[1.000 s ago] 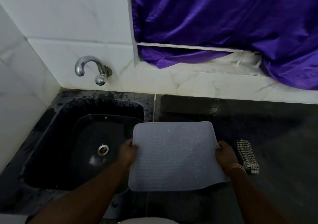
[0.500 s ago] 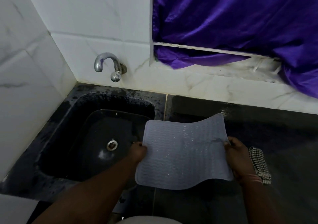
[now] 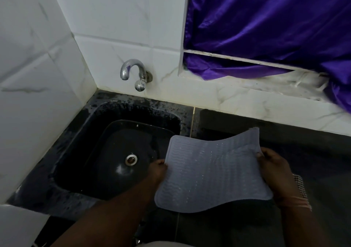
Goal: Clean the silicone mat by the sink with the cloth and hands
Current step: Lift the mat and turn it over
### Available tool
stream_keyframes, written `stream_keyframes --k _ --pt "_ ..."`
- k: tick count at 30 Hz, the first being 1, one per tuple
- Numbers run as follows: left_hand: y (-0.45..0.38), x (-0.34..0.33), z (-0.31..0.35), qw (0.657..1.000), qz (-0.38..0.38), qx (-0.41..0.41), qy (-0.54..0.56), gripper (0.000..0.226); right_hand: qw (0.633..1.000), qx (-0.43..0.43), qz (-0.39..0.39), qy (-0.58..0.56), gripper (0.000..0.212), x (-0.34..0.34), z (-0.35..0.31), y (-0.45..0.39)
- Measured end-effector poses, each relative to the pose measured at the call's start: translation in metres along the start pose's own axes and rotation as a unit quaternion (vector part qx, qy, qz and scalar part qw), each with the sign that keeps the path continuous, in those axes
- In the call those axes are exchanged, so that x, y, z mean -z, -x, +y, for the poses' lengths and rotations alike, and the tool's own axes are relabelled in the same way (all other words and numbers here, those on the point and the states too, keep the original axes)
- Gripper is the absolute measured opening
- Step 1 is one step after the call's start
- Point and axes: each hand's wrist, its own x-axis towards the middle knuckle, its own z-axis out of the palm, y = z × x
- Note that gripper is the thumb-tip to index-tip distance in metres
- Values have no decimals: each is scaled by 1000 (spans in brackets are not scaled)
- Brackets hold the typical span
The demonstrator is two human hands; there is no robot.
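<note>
Mat (image 3: 212,172) had buckled from flat into a wave, lifted off bench (image 3: 313,152); left hand (image 3: 158,171) and right hand (image 3: 273,169) gripped opposite edges. Probably heading sinkward; cloth (image 3: 302,188) beside right wrist, unused.

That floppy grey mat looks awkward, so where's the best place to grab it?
By its two short side edges, one hand coming in from each side, as here: the left hand pinches the left edge and the right hand the right edge of the grey ribbed silicone mat. It is thin and limp, already waving between them, so a single grip would probably let it fold.
</note>
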Motion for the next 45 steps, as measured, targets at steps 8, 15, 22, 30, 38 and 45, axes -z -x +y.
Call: stream_keyframes --k 8,15,22,30,38,45 --pt "2 3 3 999 4 28 45 29 998 56 -8 -7 14 -9 -34 10" --pt "21 9 -1 975 -74 84 195 31 998 53 -10 -21 22 -1 -37 12" --pt "22 14 -6 949 -90 163 255 25 997 51 -29 -42 22 -4 -45 16" --pt "24 16 -6 944 -95 168 268 23 995 55 -39 -75 26 -6 -56 22" --pt "26 15 -7 954 -86 176 226 25 991 55 -46 -111 24 -11 -65 29" --pt "20 11 -11 962 -81 172 197 18 979 64 -65 -181 26 -23 -72 33"
